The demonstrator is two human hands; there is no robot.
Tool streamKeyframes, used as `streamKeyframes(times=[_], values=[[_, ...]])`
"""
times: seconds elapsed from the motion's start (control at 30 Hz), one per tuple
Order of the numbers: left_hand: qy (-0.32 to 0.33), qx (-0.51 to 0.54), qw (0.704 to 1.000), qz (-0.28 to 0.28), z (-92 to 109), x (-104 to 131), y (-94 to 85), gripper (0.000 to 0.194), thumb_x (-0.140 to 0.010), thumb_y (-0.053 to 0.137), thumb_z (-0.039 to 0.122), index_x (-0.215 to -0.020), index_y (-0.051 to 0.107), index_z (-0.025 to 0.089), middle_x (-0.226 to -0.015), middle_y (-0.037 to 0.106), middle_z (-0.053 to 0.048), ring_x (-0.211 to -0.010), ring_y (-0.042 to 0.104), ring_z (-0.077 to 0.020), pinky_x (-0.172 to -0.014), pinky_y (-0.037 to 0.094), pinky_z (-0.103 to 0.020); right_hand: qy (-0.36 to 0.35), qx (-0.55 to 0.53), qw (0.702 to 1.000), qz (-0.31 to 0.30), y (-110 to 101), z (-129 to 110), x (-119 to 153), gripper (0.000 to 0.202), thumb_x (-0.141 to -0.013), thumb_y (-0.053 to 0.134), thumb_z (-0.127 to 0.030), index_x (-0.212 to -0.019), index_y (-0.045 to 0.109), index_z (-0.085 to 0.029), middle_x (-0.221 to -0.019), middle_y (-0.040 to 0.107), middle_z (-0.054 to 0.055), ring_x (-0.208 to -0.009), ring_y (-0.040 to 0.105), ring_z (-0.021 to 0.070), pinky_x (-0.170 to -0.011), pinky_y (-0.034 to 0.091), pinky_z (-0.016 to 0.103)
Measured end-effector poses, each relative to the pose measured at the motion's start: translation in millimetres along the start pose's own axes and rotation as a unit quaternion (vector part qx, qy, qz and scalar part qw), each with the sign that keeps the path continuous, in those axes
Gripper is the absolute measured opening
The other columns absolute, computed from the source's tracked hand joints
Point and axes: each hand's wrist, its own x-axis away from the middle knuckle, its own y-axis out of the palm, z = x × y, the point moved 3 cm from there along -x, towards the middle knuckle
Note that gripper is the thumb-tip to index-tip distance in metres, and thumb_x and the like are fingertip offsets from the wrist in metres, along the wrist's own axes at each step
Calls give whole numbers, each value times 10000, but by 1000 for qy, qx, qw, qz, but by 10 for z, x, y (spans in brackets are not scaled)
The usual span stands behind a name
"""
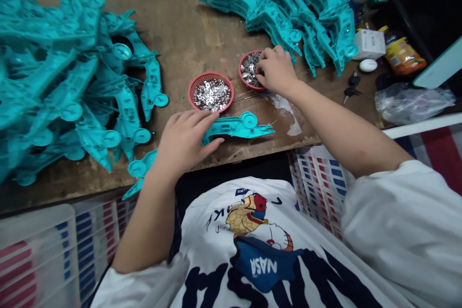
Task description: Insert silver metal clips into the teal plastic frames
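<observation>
My left hand (187,139) lies over a teal plastic part (234,126) near the table's front edge, its fingers on the far side and its thumb on the near side. The part's round disc and pointed end stick out to the right; another end shows left of my wrist. My right hand (277,71) dips into a small red basket (241,74) of small metal clips (249,70), fingers bent together. Whatever is between those fingertips is hidden. Just beyond my left fingers stands a second red basket (190,90), full of small silver metal pieces (212,96).
A large heap of teal parts (54,67) covers the table's left side. More teal parts (277,14) lie side by side at the back right. A thin metal rod (254,96), keys (351,91), a white box (370,44) and a plastic bag (411,103) are to the right.
</observation>
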Motion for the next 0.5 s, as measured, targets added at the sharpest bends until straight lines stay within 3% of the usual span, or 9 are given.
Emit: streamKeyframes(times=[0.17,0.33,0.5], values=[[2,-13,999,-46,-9,-241,323,592,-1071,770,440,-1608,735,194,-1577,780,-186,-1430,741,-435,-1199,600,-584,-5,7,1000,-21,-49,-6,10,276,-1122,634,-301,-1250,843,-175,-1509,675,218,-1494,493,504,-1199,488,692],[-11,9,999,-41,-95,-259,434,590,-1068,718,353,-1630,722,174,-1560,794,-178,-1422,752,-409,-1210,616,-547,-26,-14,1000,-3,-40,50,6,359,-1114,661,-363,-1410,806,-221,-1538,654,214,-1469,507,512,-1188,480,695],[-49,62,997,-15,-172,-219,534,595,-1032,731,362,-1597,750,178,-1590,790,-162,-1484,742,-397,-1268,598,-533,-39,-38,998,17,47,52,-2,310,-1136,593,-332,-1299,837,-232,-1415,695,197,-1447,522,496,-1146,483,689]])
